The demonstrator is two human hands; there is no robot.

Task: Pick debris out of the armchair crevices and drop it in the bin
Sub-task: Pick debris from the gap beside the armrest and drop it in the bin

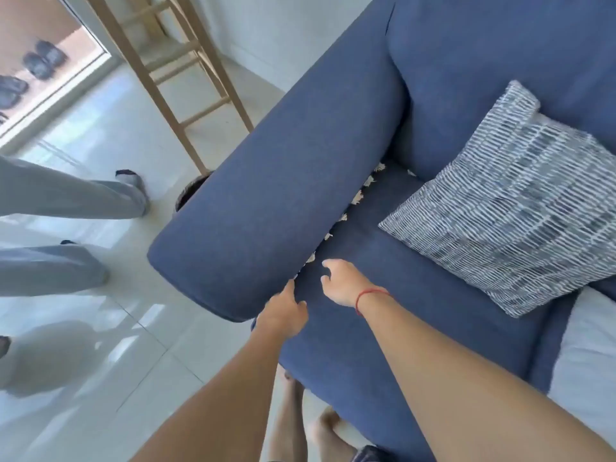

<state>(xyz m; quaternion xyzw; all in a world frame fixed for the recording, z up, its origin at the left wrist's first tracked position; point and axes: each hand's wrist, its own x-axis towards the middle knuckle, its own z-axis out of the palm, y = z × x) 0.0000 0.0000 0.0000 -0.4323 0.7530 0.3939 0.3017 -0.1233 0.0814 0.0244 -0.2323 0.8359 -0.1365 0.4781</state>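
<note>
Several pale scraps of debris (358,196) sit wedged along the crevice between the armrest (276,208) and the seat cushion (416,295), running toward one o'clock from the hands. Behind the armrest, at ten o'clock, part of a dark bin (190,195) shows. The left hand (283,315), fingers loosely curled, presses at the gap's near end, holding nothing. The right hand (343,283), fingers spread and empty, hovers beside the nearest scrap. They look light, soft and tearable; pinch each gently by its exposed edge.

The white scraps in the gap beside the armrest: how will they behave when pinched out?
The white scraps look thin and ragged, so probably light and floppy, possibly tearing. They sit wedged between armrest and seat cushion, so some may slip deeper when touched.
</note>
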